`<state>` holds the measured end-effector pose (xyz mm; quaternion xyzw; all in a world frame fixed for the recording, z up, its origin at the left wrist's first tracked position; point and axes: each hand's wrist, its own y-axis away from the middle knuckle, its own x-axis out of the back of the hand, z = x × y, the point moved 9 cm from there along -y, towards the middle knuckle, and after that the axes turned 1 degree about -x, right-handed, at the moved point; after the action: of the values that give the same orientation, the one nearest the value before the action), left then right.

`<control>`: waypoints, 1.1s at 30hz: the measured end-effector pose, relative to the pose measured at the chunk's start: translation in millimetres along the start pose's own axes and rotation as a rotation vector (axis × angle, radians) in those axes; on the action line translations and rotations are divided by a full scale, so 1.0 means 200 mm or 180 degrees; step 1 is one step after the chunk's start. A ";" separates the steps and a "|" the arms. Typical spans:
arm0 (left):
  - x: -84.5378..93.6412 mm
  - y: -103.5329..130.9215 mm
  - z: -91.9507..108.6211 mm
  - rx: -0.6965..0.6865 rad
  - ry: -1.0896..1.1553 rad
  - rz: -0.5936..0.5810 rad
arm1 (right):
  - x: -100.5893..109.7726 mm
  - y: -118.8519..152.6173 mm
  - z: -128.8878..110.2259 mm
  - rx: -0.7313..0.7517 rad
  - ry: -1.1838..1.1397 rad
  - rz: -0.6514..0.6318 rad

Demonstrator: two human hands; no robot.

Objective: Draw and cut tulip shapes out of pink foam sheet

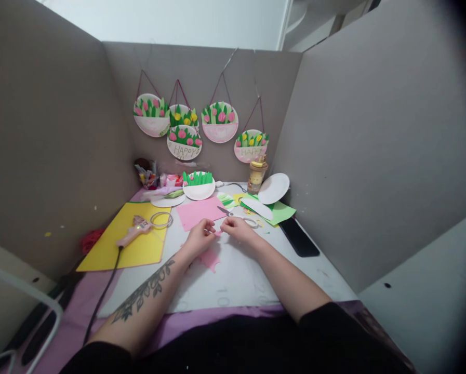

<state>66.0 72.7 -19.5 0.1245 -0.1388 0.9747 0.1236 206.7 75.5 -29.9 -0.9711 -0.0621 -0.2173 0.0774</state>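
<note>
My left hand (pixel 201 237) is closed in a pinch on a small piece of pink paper (pixel 217 234). Close by on the right, my right hand (pixel 237 228) has its fingers pressed together at the paper's edge; what lies between them is too small to make out. Below my left hand, a ragged pink paper scrap (pixel 210 261) rests on the white table cover (pixel 248 280). Just beyond my hands lie a pink sheet (pixel 197 212) and scissors (pixel 250 222), whose dark blades point toward the sheet.
At left, a glue gun (pixel 133 231) and a ring-shaped roll (pixel 161 219) rest on yellow sheets (pixel 104 244). A phone (pixel 300 238), green paper (pixel 283 212), paper plates (pixel 274 188) and a drink cup (pixel 256 176) stand right. A plate with paper grass (pixel 199 186) leans behind; decorated plates (pixel 220 122) hang above.
</note>
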 end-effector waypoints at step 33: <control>-0.04 0.02 0.02 -0.0507 -0.2722 -0.0752 | 0.03 -0.06 0.07 0.0024 0.1147 0.0212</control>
<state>73.6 66.6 -19.1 0.5211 -0.2368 0.8012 0.1747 216.4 89.9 -37.6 -0.9176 -0.0159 -0.3848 0.0982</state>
